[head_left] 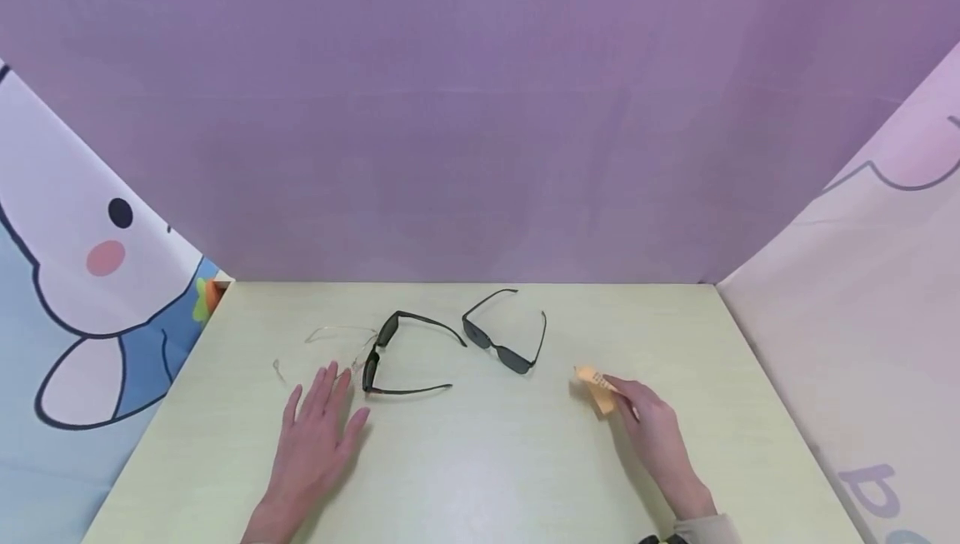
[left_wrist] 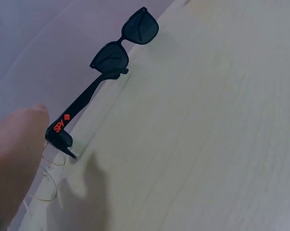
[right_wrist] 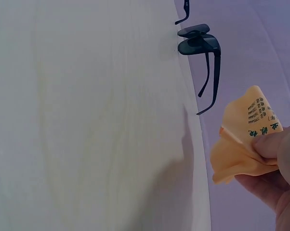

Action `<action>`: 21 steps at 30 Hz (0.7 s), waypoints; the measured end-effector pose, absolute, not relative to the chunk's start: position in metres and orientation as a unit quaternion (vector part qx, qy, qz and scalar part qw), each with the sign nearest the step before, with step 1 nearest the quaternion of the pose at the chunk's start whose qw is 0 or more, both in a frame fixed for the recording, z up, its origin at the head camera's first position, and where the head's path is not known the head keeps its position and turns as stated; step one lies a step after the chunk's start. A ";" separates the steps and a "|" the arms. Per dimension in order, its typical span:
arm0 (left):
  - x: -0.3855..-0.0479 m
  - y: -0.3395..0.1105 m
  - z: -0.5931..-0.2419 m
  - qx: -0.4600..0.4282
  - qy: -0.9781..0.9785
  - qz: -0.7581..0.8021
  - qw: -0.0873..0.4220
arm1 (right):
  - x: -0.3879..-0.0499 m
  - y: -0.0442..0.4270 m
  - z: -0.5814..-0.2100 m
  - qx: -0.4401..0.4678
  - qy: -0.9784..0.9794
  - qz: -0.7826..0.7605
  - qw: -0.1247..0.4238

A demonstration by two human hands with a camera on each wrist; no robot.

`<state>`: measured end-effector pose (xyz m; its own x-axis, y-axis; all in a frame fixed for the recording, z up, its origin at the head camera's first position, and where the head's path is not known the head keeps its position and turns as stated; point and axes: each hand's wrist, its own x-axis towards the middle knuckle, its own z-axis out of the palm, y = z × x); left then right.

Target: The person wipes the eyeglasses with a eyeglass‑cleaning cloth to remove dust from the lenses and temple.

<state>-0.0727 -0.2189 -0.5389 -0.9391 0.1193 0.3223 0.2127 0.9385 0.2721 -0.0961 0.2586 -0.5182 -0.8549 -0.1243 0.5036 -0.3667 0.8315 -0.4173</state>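
My right hand point(head_left: 660, 440) pinches an orange cloth point(head_left: 597, 388) between thumb and fingers; printed lettering shows on the cloth point(right_wrist: 246, 137) in the right wrist view. My left hand point(head_left: 309, 452) lies with its fingers spread, its fingertips beside thin wire-framed glasses point(head_left: 341, 328) that it partly hides. Just right of those fingertips are black glasses point(head_left: 387, 331) with unfolded temples, and red marks show on the black temple point(left_wrist: 70, 113) in the left wrist view. Dark sunglasses point(head_left: 495, 347), temples also unfolded, lie between the black glasses and the cloth.
The pale table point(head_left: 480, 477) ends at a purple backdrop point(head_left: 480, 111) behind the glasses. Patterned cloth walls point(head_left: 60, 277) stand along the left and right sides. A dark band point(head_left: 663, 539) shows at my right sleeve.
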 end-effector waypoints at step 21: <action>-0.080 -0.254 -0.534 -0.091 -0.965 -0.116 0.215 | -0.098 0.257 -0.529 0.156 -0.917 0.262 0.257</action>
